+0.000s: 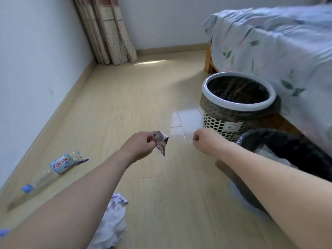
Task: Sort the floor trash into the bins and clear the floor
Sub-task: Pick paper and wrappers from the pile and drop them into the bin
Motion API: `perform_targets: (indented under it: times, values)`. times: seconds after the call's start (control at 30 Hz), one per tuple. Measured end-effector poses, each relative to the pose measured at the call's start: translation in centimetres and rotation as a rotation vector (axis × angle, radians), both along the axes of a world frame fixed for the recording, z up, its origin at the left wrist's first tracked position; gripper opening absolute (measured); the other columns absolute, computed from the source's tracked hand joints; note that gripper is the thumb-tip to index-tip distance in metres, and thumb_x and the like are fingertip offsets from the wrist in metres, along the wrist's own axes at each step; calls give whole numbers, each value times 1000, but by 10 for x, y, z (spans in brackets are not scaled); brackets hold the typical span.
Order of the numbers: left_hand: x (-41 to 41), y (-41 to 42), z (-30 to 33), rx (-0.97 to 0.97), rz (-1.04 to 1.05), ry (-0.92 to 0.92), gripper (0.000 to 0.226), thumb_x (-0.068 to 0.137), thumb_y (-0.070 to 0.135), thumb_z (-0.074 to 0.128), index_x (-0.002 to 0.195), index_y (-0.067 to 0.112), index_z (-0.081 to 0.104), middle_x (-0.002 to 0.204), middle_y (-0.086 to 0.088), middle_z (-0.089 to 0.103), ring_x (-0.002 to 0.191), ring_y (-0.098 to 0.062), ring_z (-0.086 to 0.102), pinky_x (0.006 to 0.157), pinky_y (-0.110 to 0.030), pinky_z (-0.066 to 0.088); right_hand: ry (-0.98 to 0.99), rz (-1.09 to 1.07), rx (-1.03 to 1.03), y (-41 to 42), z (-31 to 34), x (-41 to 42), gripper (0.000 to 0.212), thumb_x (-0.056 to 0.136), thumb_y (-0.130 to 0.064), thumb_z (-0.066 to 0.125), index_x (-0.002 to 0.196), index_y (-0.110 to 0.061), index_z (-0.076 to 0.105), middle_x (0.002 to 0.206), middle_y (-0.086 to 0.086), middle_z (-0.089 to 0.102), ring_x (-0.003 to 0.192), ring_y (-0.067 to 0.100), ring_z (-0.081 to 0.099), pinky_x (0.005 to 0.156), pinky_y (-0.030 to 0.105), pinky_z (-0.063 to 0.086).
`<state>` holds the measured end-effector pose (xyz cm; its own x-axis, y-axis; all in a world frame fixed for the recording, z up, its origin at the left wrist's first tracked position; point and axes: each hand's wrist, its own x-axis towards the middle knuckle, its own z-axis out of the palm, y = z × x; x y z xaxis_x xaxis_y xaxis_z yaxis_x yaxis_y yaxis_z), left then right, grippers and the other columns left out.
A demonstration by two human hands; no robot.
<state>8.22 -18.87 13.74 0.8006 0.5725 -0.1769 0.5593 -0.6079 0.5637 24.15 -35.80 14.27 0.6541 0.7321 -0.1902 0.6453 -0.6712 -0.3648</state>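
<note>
My left hand (142,146) grips a crumpled printed wrapper (161,143) above the wooden floor. My right hand (203,138) pinches the corner of a clear plastic sheet (187,119), which stands up in front of the white perforated bin (222,124) with a dark liner. A second bin with a black bag (291,146) stands nearer, partly hidden by my right forearm. A clear plastic bottle (52,170) with a blue label and blue cap lies on the floor at the left. Crumpled white paper (115,223) lies under my left forearm.
A bed with a floral cover (280,44) fills the right side, just behind the bins. Folded curtains (111,33) hang in the far corner. White walls and a skirting board (59,108) bound the floor on the left. A small blue object (3,232) shows at the bottom left edge.
</note>
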Motion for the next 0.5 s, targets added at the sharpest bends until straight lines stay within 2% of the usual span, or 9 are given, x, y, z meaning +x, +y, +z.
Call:
perform_targets:
  times: [0.13,0.27,0.37,0.5]
  values:
    - [68,-74,74,87,-242,-85,16,91,18,49,82,10,59,73,-2,56,61,-18,44,55,-27,34,-86,-165,5,-90,73,56,15,94,-22,57,98,-13,67,94,2,65,93,22,62,72,27,44]
    - [129,-154,105,216,-453,-63,13,89,23,52,85,16,63,74,2,60,67,-18,53,60,-29,42,-74,-312,-62,-173,84,91,22,94,-26,56,97,-7,68,97,7,69,90,26,63,74,29,48]
    - [173,-218,87,310,-591,47,16,90,26,49,88,18,62,88,-1,66,79,-23,59,68,-32,48,28,-363,-85,-217,66,102,29,93,-30,58,97,-3,68,84,7,66,76,24,60,69,29,48]
    - [214,-286,20,547,-787,327,27,91,23,49,115,22,62,109,-5,67,91,-26,62,76,-36,50,204,-417,-86,-249,12,118,23,90,-12,53,107,-4,65,103,10,67,89,25,63,72,29,50]
